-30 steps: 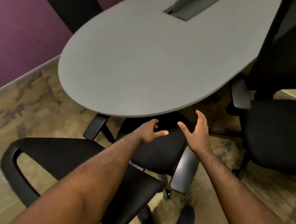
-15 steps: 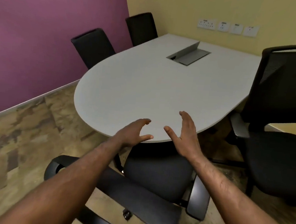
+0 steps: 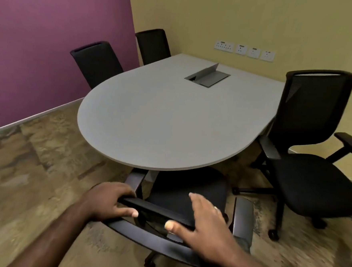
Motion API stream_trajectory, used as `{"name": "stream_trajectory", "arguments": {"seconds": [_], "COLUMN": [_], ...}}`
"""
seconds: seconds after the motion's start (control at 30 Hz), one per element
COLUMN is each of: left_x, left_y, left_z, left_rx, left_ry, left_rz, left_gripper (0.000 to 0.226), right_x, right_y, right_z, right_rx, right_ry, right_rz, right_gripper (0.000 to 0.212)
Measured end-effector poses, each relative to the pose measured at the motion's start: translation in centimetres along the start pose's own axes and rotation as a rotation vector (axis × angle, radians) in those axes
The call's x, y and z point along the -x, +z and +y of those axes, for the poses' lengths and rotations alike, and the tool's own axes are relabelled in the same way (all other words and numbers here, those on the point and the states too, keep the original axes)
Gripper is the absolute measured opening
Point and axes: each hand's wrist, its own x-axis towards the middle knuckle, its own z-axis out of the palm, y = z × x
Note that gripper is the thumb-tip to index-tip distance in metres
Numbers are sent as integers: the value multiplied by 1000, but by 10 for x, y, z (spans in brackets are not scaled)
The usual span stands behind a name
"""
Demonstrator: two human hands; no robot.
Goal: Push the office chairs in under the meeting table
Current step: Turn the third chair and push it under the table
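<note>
A black office chair stands right in front of me, its seat partly under the rounded end of the grey meeting table. My left hand is wrapped around the left end of the chair's top backrest bar. My right hand lies over the same bar further right, thumb under it, fingers spread over its front. A second black mesh chair stands pulled out at the table's right side, turned partly away from it.
Two more black chairs sit tucked in along the purple wall at the table's far left. An open cable hatch is set in the tabletop. Wall sockets line the yellow wall. Patterned carpet lies to the left.
Both hands dropped from hovering open over the seat and table edge onto the chair's backrest bar and took hold of it. The view has tilted up and pulled back.
</note>
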Motion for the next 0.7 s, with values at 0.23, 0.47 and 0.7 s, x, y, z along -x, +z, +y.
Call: {"name": "stream_trajectory", "arguments": {"seconds": [0.23, 0.47, 0.7], "left_x": [37, 41, 39], "left_y": [15, 26, 43], "left_z": [3, 31, 81], "left_rx": [-61, -163, -149], "left_ry": [116, 115, 31], "left_rz": [89, 299, 402], "left_gripper": [105, 102, 97], "right_x": [27, 30, 31], "right_y": [30, 20, -14], "right_z": [2, 23, 63], "right_rx": [383, 472, 563], "right_ry": [82, 21, -123], "right_rz": [-71, 114, 208], "right_gripper": [145, 124, 104]}}
